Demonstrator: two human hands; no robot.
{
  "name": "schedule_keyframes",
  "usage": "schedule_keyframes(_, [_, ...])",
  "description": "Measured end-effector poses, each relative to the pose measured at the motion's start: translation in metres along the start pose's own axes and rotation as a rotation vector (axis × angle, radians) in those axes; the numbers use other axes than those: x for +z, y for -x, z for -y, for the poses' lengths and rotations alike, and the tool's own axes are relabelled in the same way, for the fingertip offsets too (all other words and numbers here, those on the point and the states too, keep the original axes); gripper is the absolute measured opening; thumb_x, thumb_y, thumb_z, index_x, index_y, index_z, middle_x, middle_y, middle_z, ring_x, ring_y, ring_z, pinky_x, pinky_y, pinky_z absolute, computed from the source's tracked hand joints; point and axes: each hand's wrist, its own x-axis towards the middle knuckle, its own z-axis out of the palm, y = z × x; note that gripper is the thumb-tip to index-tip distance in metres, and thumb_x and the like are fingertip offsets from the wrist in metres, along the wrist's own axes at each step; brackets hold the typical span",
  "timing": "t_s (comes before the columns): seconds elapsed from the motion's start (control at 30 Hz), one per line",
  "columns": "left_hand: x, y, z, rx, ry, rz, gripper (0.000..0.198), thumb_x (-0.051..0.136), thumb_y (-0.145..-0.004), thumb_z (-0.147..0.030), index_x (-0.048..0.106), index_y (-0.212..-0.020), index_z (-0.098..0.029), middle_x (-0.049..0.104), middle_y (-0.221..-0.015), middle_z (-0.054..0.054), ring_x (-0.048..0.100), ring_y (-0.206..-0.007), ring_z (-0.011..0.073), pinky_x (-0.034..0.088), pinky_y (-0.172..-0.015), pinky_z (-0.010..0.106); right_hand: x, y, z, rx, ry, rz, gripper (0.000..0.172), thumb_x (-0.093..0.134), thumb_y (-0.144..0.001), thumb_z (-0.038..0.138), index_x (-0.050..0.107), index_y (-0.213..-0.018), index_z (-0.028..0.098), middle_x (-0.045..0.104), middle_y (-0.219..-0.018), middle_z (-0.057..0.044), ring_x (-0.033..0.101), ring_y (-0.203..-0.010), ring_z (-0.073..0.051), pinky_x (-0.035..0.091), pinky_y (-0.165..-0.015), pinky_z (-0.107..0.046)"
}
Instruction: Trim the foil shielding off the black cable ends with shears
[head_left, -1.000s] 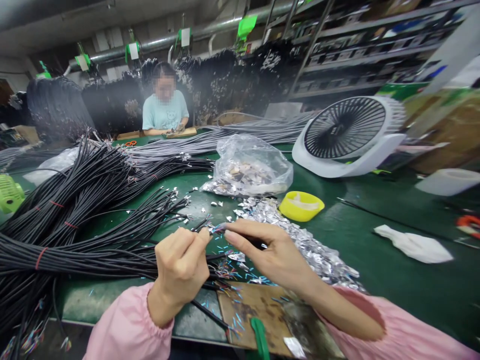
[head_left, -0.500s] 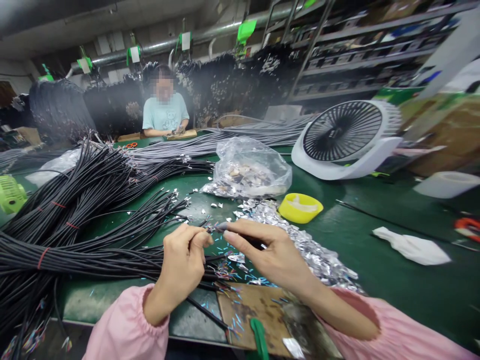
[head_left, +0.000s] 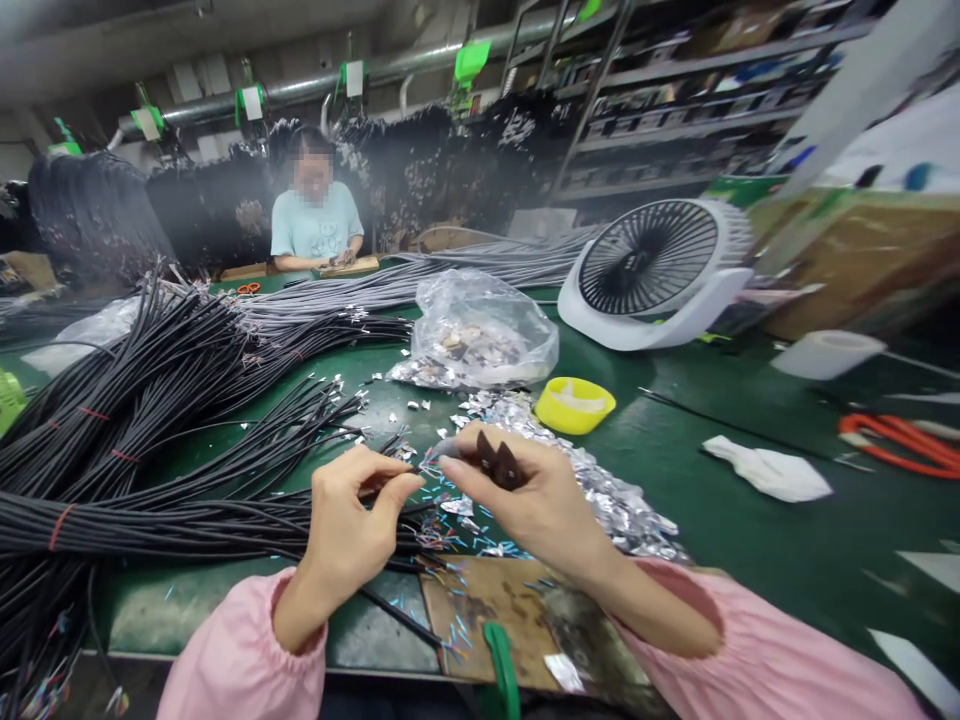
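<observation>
My left hand (head_left: 349, 525) is closed, thumb and forefinger pinched at the end of a black cable that is mostly hidden by the hand. Thin coloured wires (head_left: 429, 460) fan out between the two hands. My right hand (head_left: 544, 510) is closed around dark wire cutters (head_left: 499, 465), their jaws pointing up out of the grip. Its thumb and a grey-covered fingertip (head_left: 448, 447) meet at the wires. Below the hands lie cable ends (head_left: 427, 535) with stripped coloured wires and scattered blue clippings.
Bundled black cables (head_left: 187, 525) cover the left. Ahead are foil scraps (head_left: 600, 490), a scrap-filled plastic bag (head_left: 487, 330), a yellow dish (head_left: 574, 405) and a white fan (head_left: 652, 270). A wooden board (head_left: 495, 600) lies at the front edge. A co-worker (head_left: 316, 225) sits opposite.
The cutters in my right hand have turned so their jaws now show upright. My fingertips stay close together at the wires. The view has shifted slightly to the right.
</observation>
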Motion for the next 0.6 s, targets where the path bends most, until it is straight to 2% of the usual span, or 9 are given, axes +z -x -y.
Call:
schedule_keyframes(0.17, [-0.001,0.001,-0.001,0.033,-0.029,-0.002,0.010,0.064,-0.075,-0.019,0.066,-0.065,-0.016,0.061,-0.061,-0.001,0.053,-0.053,0.0092,0.039,-0.048,0.019,-0.002,-0.001,-0.002,0.120,-0.161,0.096,0.038,0.058,-0.075,0.053,0.057,-0.060,0.018,0.037,-0.044,0.005,0.034,-0.039,-0.009,0.031,-0.038,-0.023])
schedule_keyframes(0.23, [-0.001,0.000,-0.002,0.052,-0.037,-0.004,0.010,0.064,-0.074,-0.018,0.066,-0.065,-0.016,0.061,-0.060,-0.001,0.053,-0.053,0.0089,0.039,-0.048,0.018,-0.004,-0.002,-0.002,0.109,-0.163,0.109,0.040,0.059,-0.074,0.056,0.060,-0.063,0.018,0.039,-0.044,0.005,0.034,-0.039,-0.009,0.031,-0.038,-0.022])
schedule_keyframes(0.4, [-0.002,-0.001,-0.003,0.091,-0.064,-0.001,0.009,0.064,-0.074,-0.015,0.066,-0.065,-0.016,0.060,-0.059,-0.001,0.053,-0.052,0.0090,0.040,-0.049,0.019,-0.002,-0.003,-0.001,-0.053,-0.025,0.046,0.045,0.057,-0.074,0.061,0.058,-0.058,0.019,0.051,-0.053,-0.001,0.047,-0.049,-0.013,0.039,-0.045,-0.025])
schedule_keyframes(0.5, [0.000,0.000,0.000,0.109,-0.114,0.036,0.011,0.063,-0.075,-0.015,0.066,-0.064,-0.016,0.062,-0.060,0.001,0.055,-0.054,0.0108,0.043,-0.053,0.021,0.002,0.001,-0.009,-0.055,0.029,0.040,0.043,0.058,-0.074,0.059,0.056,-0.058,0.020,0.052,-0.051,0.000,0.047,-0.047,-0.013,0.040,-0.042,-0.025])
schedule_keyframes(0.6, [0.005,0.001,0.007,0.146,-0.183,0.057,0.008,0.063,-0.075,-0.016,0.067,-0.068,-0.016,0.066,-0.065,0.003,0.059,-0.060,0.0134,0.048,-0.061,0.024,0.005,0.006,-0.022,-0.029,0.043,-0.033,0.041,0.062,-0.066,0.063,0.057,-0.060,0.022,0.057,-0.054,-0.001,0.050,-0.044,-0.014,0.041,-0.039,-0.025])
